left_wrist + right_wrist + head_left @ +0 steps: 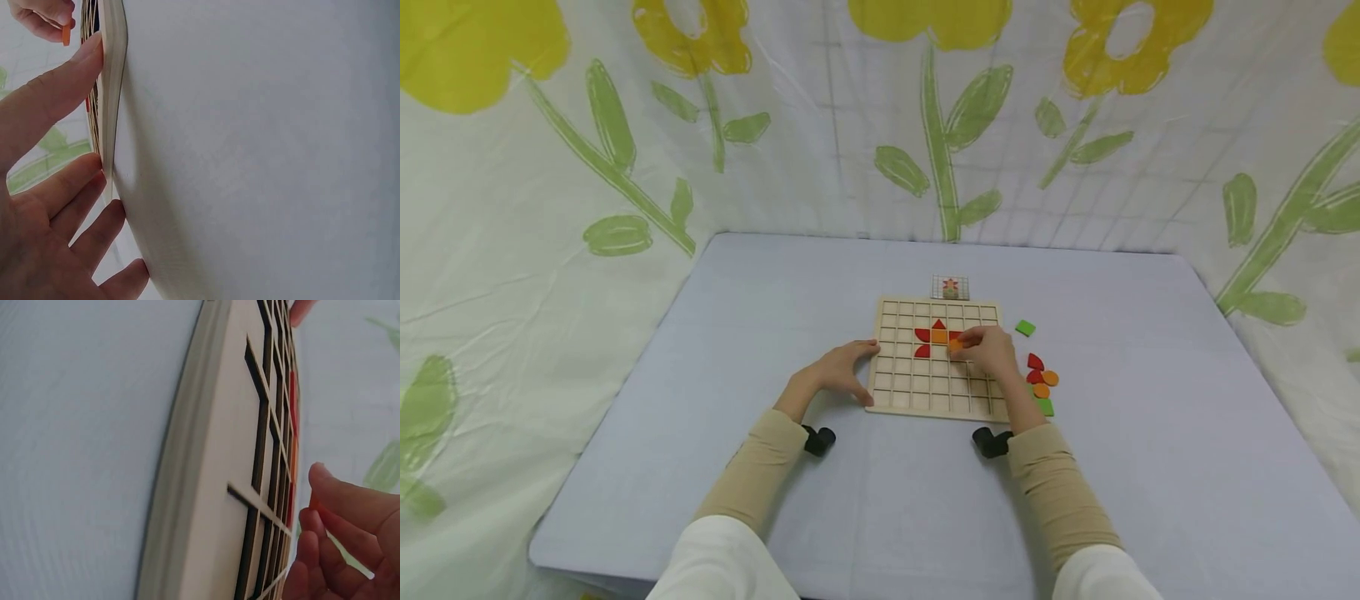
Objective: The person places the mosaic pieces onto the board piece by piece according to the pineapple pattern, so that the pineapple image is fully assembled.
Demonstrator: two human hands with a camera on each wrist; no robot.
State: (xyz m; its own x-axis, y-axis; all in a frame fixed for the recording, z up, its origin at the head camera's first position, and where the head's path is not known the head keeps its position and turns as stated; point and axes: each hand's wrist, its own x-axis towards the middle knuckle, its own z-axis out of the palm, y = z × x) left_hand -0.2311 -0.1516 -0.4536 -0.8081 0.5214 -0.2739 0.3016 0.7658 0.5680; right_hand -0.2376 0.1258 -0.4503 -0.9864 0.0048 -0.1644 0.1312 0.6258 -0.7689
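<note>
A wooden grid board (pixel 910 392) lies on the table. Set in its upper middle cells are an orange square tile (pixel 939 337), a red triangle tile (pixel 938 324) and several other red tiles, among them a curved one (pixel 922 352). My right hand (pixel 992 354) is over the board's right half and pinches a small orange tile (pixel 66 35) between thumb and fingers; the fingers partly cover its shape. With fingers spread, my left hand (pixel 838 368) touches the board's left side, thumb near the front left corner.
Behind the board stands a small pattern card (pixel 951 287) with a printed flower. Right of the board lie a green tile (pixel 1026 327), red curved tiles (pixel 1035 362), orange round tiles (pixel 1050 378) and another green tile (pixel 1046 407), partly beside my right forearm.
</note>
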